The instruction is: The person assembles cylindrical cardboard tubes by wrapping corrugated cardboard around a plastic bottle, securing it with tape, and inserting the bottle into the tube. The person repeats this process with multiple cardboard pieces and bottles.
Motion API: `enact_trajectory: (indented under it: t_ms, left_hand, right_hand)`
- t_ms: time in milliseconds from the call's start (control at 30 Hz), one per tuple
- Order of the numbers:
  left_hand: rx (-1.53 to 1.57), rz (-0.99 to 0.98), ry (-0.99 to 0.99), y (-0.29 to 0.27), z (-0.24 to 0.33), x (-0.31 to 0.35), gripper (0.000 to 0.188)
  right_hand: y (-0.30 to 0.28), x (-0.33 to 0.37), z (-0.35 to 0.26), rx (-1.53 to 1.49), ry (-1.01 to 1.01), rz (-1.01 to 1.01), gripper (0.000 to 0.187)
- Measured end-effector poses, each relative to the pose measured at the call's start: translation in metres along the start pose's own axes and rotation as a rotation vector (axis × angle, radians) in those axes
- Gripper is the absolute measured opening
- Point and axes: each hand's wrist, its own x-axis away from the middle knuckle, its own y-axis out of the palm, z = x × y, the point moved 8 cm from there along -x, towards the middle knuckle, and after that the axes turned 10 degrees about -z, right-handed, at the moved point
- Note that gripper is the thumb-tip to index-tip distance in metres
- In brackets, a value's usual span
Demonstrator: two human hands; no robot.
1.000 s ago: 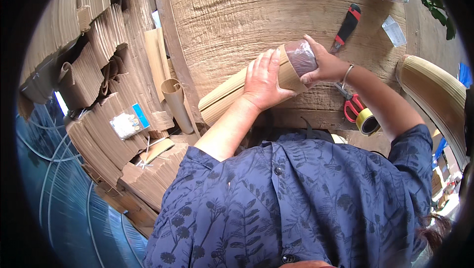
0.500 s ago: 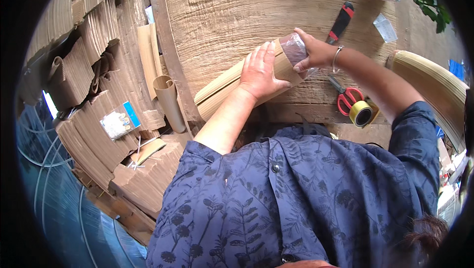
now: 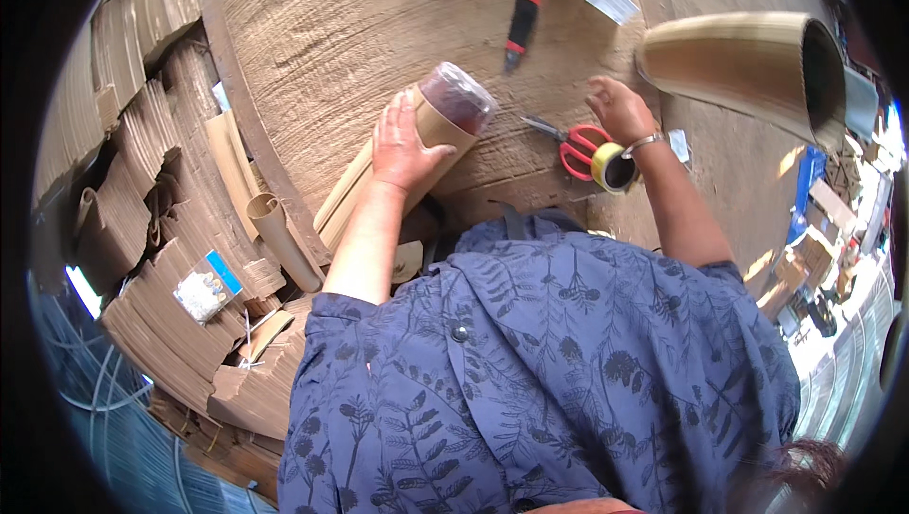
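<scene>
My left hand [image 3: 405,147] presses over a tan corrugated cardboard sheet [image 3: 347,194], its thumb on the near side. The sheet curls around a dark reddish-brown cylinder [image 3: 458,97] in clear plastic wrap, whose far right end sticks out. My right hand [image 3: 622,113] is away from the roll, fingers loosely bent and apart, with nothing visible in it. Just below that hand is a roll of yellow tape [image 3: 615,169], beside red-handled scissors [image 3: 578,150]. Farther off, a black and red utility knife [image 3: 523,24] lies on the wooden table [image 3: 312,50].
A large curved cardboard tube [image 3: 729,64] lies at the right. Stacked cardboard sheets [image 3: 156,325] line the left, with a small upright cardboard tube [image 3: 282,235] and a packet [image 3: 208,287] among them. A whitish paper slip [image 3: 611,0] lies at the far side.
My right hand has let go of the wrapped cylinder's end and moved toward the tape and scissors. My left hand stays on the roll. The view has shifted to the right.
</scene>
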Motion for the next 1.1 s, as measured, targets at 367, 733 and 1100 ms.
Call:
enact_trajectory:
  t_ms: [367, 733, 1100]
  left_hand:
    - [-0.091, 0.077, 0.054, 0.000, 0.011, 0.007, 0.113]
    - [-0.109, 0.005, 0.015, -0.003, 0.014, -0.004, 0.111]
    - [-0.197, 0.151, 0.140, 0.000, 0.049, 0.025, 0.099]
  right_hand:
    - [0.029, 0.135, 0.136, -0.113, 0.778, 0.433, 0.073]
    - [0.085, 0.102, 0.199, -0.201, 0.712, 0.303, 0.062]
    - [0.036, 0.054, -0.017, -0.986, -0.009, -0.020, 0.073]
